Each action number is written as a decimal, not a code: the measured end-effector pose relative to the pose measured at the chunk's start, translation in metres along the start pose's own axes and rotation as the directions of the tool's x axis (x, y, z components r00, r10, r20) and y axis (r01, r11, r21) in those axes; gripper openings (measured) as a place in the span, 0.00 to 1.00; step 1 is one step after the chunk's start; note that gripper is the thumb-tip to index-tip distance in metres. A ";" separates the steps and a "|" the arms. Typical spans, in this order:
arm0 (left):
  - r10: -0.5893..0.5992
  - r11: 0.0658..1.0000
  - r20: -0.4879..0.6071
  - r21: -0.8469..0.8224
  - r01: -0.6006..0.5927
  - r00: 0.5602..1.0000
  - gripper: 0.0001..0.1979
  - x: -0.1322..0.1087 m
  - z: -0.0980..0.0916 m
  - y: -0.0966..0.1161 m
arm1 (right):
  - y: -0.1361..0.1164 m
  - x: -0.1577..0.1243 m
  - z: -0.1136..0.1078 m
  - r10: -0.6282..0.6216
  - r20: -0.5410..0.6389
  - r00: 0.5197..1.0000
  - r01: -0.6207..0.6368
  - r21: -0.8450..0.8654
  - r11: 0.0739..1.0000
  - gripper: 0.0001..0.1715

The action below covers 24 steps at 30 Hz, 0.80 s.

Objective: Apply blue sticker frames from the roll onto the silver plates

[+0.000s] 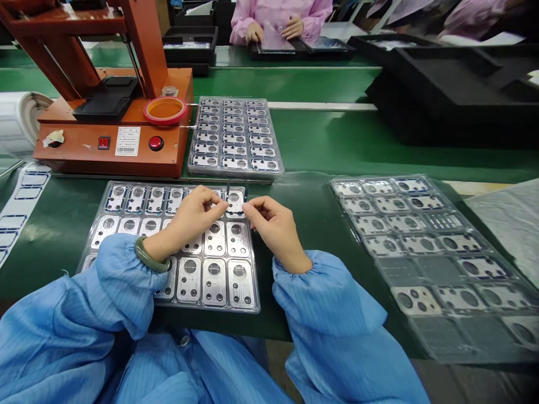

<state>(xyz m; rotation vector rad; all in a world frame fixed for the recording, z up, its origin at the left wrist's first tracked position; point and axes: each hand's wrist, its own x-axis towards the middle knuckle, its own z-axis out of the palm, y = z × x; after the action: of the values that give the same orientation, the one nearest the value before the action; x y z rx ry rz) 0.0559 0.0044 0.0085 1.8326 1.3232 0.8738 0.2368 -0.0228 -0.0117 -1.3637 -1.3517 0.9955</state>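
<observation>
A thin dark frame-shaped adhesive piece [234, 212] is stretched between my two hands. My left hand [189, 219], a green bangle at its wrist, pinches the frame's left side. My right hand [273, 224] grips its right side between thumb and forefinger. Below the frame lies a silver metal plate [236, 197] in the top right pocket of a clear plastic tray [256, 286]. Rows of similar plates with round holes fill that tray, and several in the top row carry dark blue edging. My left hand and forearm hide part of the tray.
An orange press [113, 143] stands at the back left with red tape [165, 110] on it. Beside it sits a stack of filled trays [275, 160]. Another part-filled tray [442, 269] lies right. A backing strip [19, 199] is far left; black trays [458, 95] and a co-worker [280, 17] are behind.
</observation>
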 end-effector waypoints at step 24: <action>0.007 0.976 0.061 0.218 -0.020 0.998 0.09 0.004 0.018 -0.004 | 0.007 0.004 0.003 0.166 -0.042 0.985 -0.170 -0.154 0.973 0.13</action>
<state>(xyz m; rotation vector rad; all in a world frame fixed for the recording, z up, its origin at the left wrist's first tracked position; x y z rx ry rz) 0.0699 0.0064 -0.0037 2.0216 1.4172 0.6972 0.2362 -0.0182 -0.0185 -1.6271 -1.3327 0.9925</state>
